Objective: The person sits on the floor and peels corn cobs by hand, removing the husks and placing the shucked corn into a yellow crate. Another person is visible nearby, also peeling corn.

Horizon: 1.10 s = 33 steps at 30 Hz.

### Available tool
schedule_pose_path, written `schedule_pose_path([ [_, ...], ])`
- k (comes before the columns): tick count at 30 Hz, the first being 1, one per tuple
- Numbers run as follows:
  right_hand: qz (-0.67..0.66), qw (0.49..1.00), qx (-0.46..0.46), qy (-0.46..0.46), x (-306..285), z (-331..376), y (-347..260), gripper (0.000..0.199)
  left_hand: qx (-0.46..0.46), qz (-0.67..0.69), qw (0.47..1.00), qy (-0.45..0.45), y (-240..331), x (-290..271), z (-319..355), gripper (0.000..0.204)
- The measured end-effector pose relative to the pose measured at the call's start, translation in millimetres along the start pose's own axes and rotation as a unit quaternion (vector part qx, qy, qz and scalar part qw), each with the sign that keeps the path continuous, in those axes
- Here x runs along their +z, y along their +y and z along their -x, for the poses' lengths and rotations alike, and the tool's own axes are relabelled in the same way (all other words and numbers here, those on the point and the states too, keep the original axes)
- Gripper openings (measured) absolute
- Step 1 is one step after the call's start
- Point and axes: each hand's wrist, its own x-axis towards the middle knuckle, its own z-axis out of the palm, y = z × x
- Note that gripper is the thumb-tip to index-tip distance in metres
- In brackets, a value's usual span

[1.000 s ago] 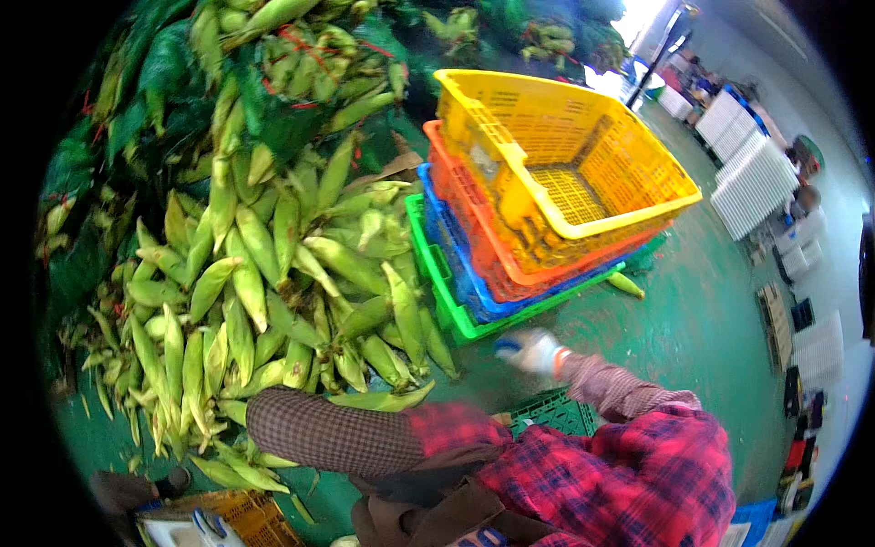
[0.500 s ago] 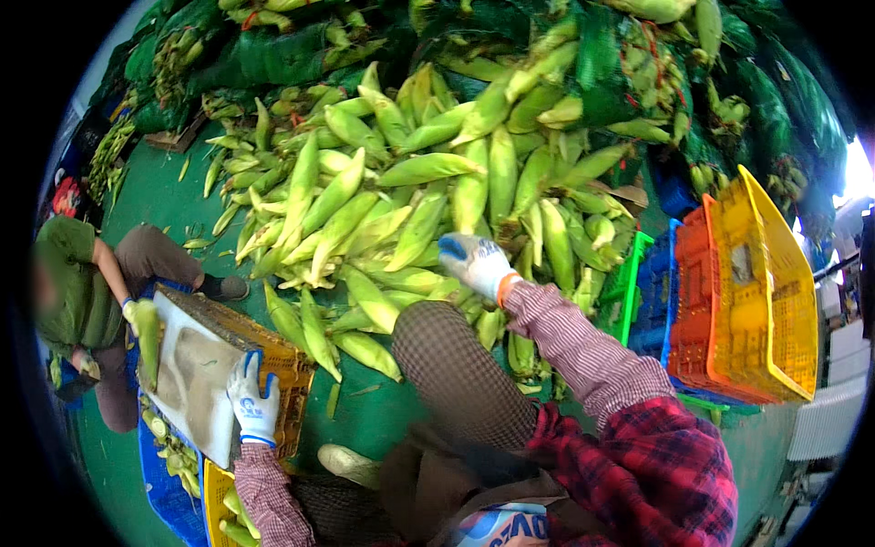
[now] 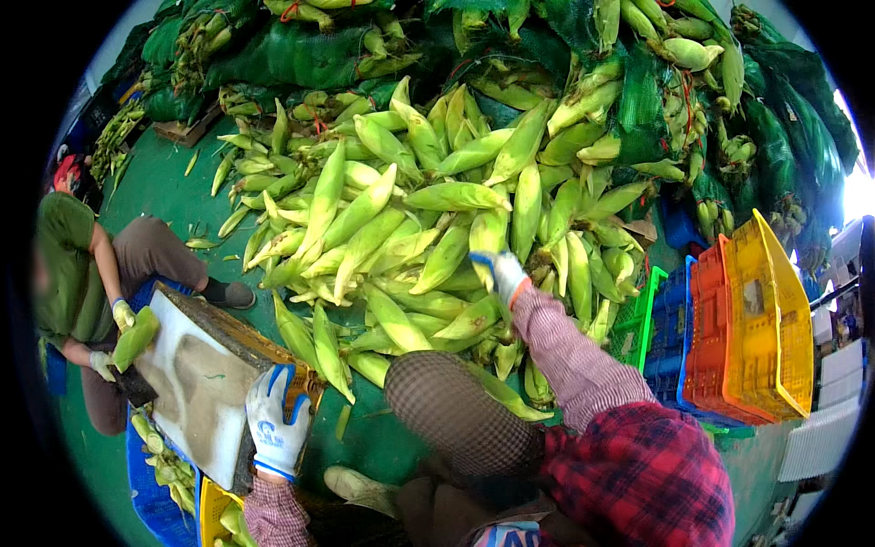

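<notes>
A heap of green-husked corn ears (image 3: 365,228) lies on the floor in front of me. At its near right side, my right hand (image 3: 504,278) in a white and blue work glove closes around the lower end of a pale corn ear (image 3: 488,235). My left hand (image 3: 276,427), gloved the same way, lies open with fingers apart on the near right edge of a white, dirt-stained board (image 3: 202,383). Across the board, a person in a green top (image 3: 77,269) holds a corn ear (image 3: 137,339) in one gloved hand and a dark flat blade (image 3: 135,387) in the other.
Stacked plastic crates (image 3: 729,337) in green, blue, red and yellow stand to my right. Green mesh sacks (image 3: 283,55) of corn line the back. Below the board are a blue crate (image 3: 150,488) and a yellow crate (image 3: 211,510), both holding corn. My bent knee (image 3: 447,410) is beside the heap.
My right hand has moved onto the pale corn ear and closed on it. My left hand stays open at the board's edge. The other person has brought their corn ear to the blade.
</notes>
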Motion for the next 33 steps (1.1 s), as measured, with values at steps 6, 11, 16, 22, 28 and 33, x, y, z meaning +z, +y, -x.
schedule_pose_path([
  [6, 0.032, 0.947, -0.312, -0.073, 23, 133, -14, 0.044, -0.188, 0.398, 0.897, -0.028, 15, 20, -40, 0.054],
  [11, -0.170, 0.965, -0.112, -0.168, 44, 160, -83, 0.094, -0.342, 0.573, 0.728, -0.159, 34, 55, -58, 0.062],
  [16, -0.056, 0.936, -0.306, -0.163, 66, 111, -166, 0.107, -0.326, 0.760, 0.562, 0.030, 34, 87, -91, 0.050],
  [22, 0.072, 0.968, -0.147, -0.189, 99, 26, -161, 0.075, -0.262, 0.510, 0.800, 0.178, -46, -2, -94, 0.066],
  [28, 0.473, 0.859, -0.184, -0.066, 123, -80, -100, 0.055, -0.214, -0.128, 0.968, 0.039, -124, -74, -59, 0.094],
  [33, 0.459, 0.875, -0.123, -0.094, 132, -127, -90, 0.061, -0.205, -0.159, 0.965, 0.023, -142, -52, -33, 0.091],
])
